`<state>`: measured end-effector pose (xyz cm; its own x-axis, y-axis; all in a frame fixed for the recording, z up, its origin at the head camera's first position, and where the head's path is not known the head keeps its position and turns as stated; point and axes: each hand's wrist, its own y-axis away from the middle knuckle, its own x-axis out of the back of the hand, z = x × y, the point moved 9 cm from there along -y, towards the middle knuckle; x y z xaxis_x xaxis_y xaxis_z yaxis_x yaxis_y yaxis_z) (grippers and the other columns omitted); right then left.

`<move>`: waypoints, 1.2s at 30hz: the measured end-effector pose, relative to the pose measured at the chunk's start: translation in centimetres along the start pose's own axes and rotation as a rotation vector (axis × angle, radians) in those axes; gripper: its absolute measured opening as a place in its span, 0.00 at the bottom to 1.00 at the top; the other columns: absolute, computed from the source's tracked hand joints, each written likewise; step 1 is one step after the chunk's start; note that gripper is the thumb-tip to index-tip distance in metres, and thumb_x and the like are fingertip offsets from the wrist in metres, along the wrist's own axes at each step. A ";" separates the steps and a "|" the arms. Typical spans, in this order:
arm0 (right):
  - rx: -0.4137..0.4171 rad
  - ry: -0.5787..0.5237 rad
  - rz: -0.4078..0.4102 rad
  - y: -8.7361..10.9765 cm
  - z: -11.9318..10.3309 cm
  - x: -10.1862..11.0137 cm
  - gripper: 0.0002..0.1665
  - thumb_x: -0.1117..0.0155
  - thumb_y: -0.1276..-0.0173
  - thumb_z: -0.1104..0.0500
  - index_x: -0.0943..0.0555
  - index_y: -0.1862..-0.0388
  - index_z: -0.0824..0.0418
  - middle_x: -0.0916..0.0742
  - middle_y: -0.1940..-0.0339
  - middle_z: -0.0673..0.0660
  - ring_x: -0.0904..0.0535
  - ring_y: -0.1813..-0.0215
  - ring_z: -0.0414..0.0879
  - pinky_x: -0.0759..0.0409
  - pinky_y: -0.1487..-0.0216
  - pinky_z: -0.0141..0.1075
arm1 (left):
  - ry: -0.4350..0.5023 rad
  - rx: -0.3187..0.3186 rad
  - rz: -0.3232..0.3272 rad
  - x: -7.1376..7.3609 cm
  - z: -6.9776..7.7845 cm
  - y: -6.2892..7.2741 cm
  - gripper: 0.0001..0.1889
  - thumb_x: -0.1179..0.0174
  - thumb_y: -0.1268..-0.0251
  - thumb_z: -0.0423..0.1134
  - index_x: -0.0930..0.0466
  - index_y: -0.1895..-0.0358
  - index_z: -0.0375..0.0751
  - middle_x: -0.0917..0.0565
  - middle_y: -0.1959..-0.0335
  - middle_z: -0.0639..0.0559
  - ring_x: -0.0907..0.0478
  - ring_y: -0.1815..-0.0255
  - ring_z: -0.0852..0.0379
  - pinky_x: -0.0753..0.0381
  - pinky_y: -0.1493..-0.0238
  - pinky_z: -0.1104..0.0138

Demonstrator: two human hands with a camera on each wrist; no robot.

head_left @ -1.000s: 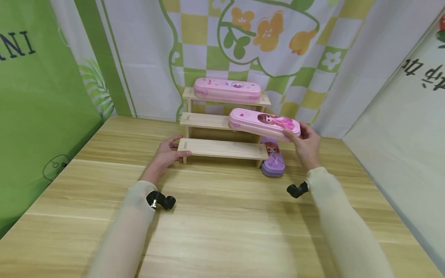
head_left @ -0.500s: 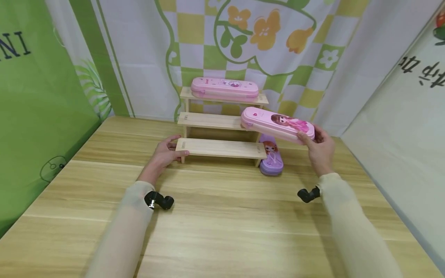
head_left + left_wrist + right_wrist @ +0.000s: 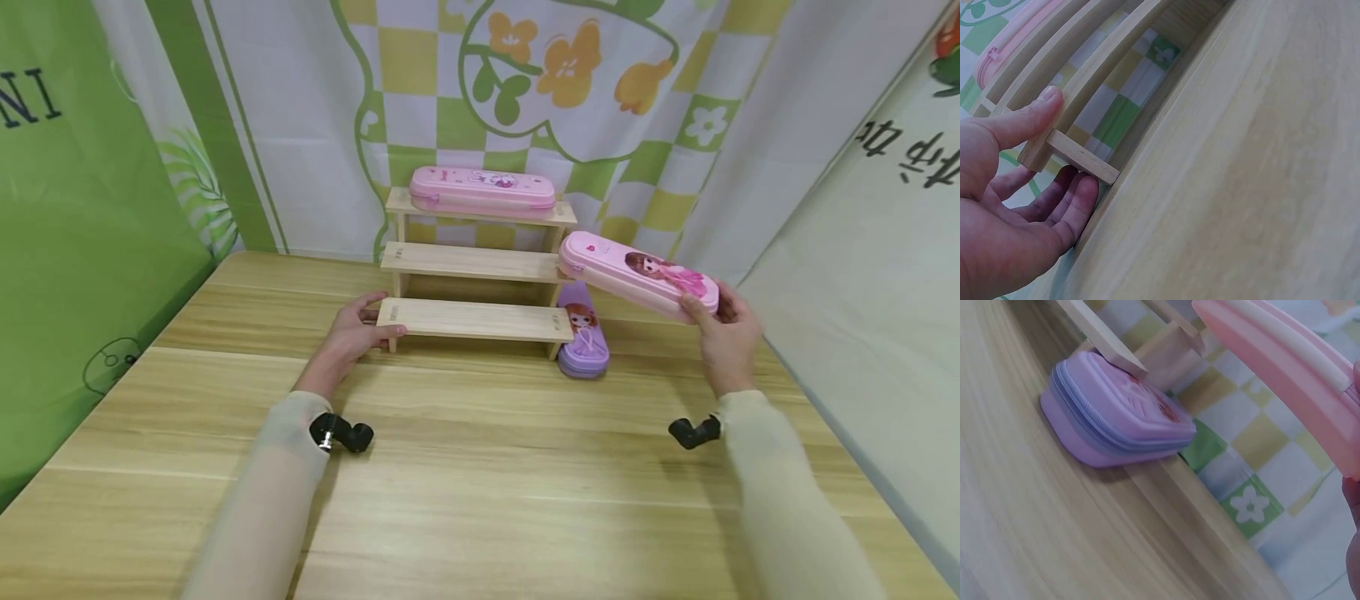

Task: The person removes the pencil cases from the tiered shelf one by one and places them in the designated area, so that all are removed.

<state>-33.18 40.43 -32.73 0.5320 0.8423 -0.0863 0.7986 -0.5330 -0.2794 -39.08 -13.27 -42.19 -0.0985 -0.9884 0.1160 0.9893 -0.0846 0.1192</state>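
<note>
In the head view my right hand [image 3: 733, 342] grips the right end of a pink pencil case [image 3: 637, 273] with a doll printed on its lid. The case is held in the air, right of a three-step wooden display rack [image 3: 480, 320], its left end overlapping the middle step's end. My left hand [image 3: 348, 335] holds the left end of the rack's lowest step. The left wrist view shows the thumb [image 3: 1050, 106] on the board and the other fingers curled by the leg. A purple pencil case [image 3: 1116, 415] lies on the table against the rack's right side.
Another pink pencil case [image 3: 480, 190], printed with a rabbit, lies on the top step. A patterned curtain [image 3: 420, 75] hangs right behind the rack. The wooden table [image 3: 480, 500] reaches a white wall panel [image 3: 862, 217] on the right and a green one [image 3: 90, 250] on the left.
My right hand has carried the pink doll pencil case rightward, away from above the middle step. My left hand keeps its hold on the rack, and the view has shifted slightly.
</note>
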 end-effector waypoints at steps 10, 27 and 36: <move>-0.072 -0.028 0.077 -0.3 1.7 2.4 0.36 0.21 0.43 0.63 0.21 0.34 0.63 0.16 0.55 0.45 0.23 0.51 0.37 0.21 0.56 0.16 | 0.016 -0.001 -0.001 0.2 0.1 0.0 0.43 0.31 0.39 0.27 0.42 0.21 0.42 0.29 0.39 0.35 0.21 0.59 0.60 0.15 0.61 0.74; -0.056 0.109 0.184 0.2 5.4 4.2 0.38 0.18 0.45 0.58 0.21 0.36 0.68 0.17 0.64 0.41 0.23 0.59 0.33 0.24 0.58 0.17 | 0.004 -0.008 -0.004 0.3 0.1 -0.1 0.43 0.31 0.38 0.28 0.43 0.21 0.43 0.29 0.39 0.35 0.21 0.59 0.59 0.15 0.59 0.73; -0.153 0.048 0.237 0.8 7.2 3.9 0.42 0.16 0.48 0.57 0.23 0.35 0.65 0.18 0.57 0.45 0.22 0.51 0.36 0.22 0.48 0.19 | 0.001 -0.014 -0.013 0.1 -0.2 -0.2 0.43 0.31 0.38 0.28 0.43 0.21 0.43 0.29 0.38 0.33 0.20 0.58 0.58 0.15 0.58 0.72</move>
<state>-32.46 43.82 -40.20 0.7189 0.6898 -0.0856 0.6815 -0.7237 -0.1085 -39.29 -13.37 -42.40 -0.1109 -0.9873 0.1139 0.9893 -0.0988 0.1072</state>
